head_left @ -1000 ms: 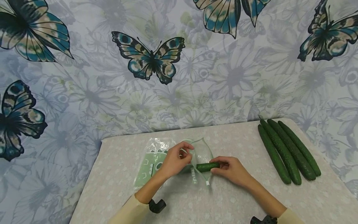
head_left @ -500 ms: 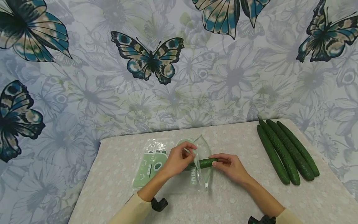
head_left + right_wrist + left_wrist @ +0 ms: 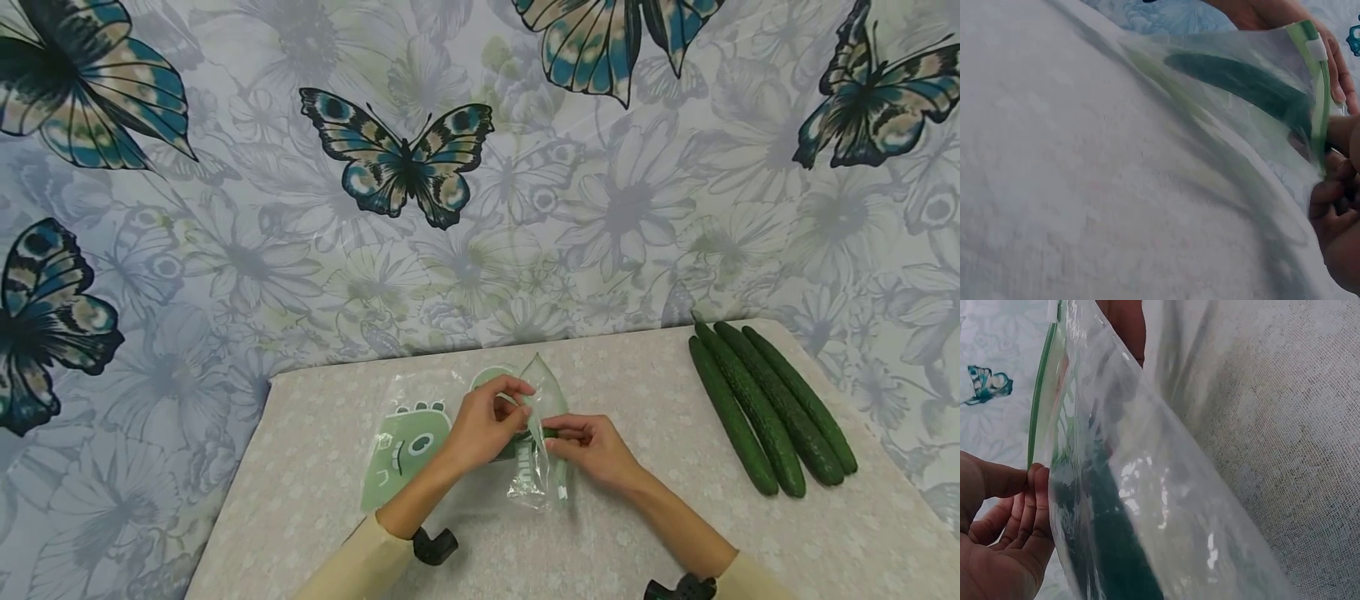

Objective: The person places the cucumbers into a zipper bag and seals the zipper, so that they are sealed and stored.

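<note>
A clear slider-zip bag (image 3: 405, 454) with a green cartoon-face print lies on the table, its mouth raised toward the right. My left hand (image 3: 487, 425) pinches the green zip edge (image 3: 1036, 419) between thumb and fingers. Inside the bag is a cucumber (image 3: 1241, 81), seen through the plastic in the right wrist view; only its tip shows in the head view. My right hand (image 3: 596, 450) holds that end of the cucumber, fingertips at the bag's mouth. A white slider (image 3: 562, 492) sits at the near end of the zip.
Several cucumbers (image 3: 772, 408) lie side by side at the right of the table (image 3: 637, 375), which has a pale patterned cloth. Behind it hangs a floral backdrop (image 3: 480, 250) with butterflies. A black wrist mount (image 3: 435, 547) is strapped to the left forearm.
My right hand has moved left with the cucumber, which has slid deeper into the bag. The left hand keeps its pinch, shifting slightly right, and the bag's mouth has narrowed.
</note>
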Available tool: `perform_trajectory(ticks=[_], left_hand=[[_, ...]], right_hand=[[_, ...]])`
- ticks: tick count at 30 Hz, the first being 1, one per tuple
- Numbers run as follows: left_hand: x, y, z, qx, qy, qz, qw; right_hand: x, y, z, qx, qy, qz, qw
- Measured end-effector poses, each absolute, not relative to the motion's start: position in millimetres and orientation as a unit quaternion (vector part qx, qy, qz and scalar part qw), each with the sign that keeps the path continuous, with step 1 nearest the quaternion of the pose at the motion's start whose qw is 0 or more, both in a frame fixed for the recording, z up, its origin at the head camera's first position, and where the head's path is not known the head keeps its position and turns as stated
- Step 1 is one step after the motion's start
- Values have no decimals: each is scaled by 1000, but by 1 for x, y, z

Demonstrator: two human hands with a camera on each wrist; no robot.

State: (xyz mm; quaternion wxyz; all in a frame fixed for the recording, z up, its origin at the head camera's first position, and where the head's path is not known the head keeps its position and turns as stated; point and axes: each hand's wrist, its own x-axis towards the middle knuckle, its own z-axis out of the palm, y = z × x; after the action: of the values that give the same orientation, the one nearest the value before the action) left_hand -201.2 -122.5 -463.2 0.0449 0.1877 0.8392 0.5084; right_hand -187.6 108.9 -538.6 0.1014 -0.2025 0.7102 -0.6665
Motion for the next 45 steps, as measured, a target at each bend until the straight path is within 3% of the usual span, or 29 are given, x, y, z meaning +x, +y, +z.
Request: perform_trajectory(ticks=[6, 9, 11, 20, 31, 37, 45], left_hand=[[-200, -122, -469, 180, 842, 507, 51], [-199, -122, -473, 180, 846, 499, 50], [-198, -123, -475, 181, 851, 491, 50], [-195, -126, -479, 174, 858, 481, 47], [-196, -127, -482, 175, 863, 474, 34], [-196, -128, -484, 175, 862, 473, 37], [-197, -126, -485, 166, 864, 474, 37]], right_hand=[[-185, 123, -545, -228, 701, -643, 209], [-186, 132, -546, -242, 673, -659, 234], [-185, 140, -543, -243, 668, -668, 219], [-173, 202, -522, -218, 791, -569, 52], [-124, 290, -508, -89, 932, -343, -82], [-106, 315, -510, -21, 964, -253, -84], [-101, 323, -513, 1, 980, -196, -30]])
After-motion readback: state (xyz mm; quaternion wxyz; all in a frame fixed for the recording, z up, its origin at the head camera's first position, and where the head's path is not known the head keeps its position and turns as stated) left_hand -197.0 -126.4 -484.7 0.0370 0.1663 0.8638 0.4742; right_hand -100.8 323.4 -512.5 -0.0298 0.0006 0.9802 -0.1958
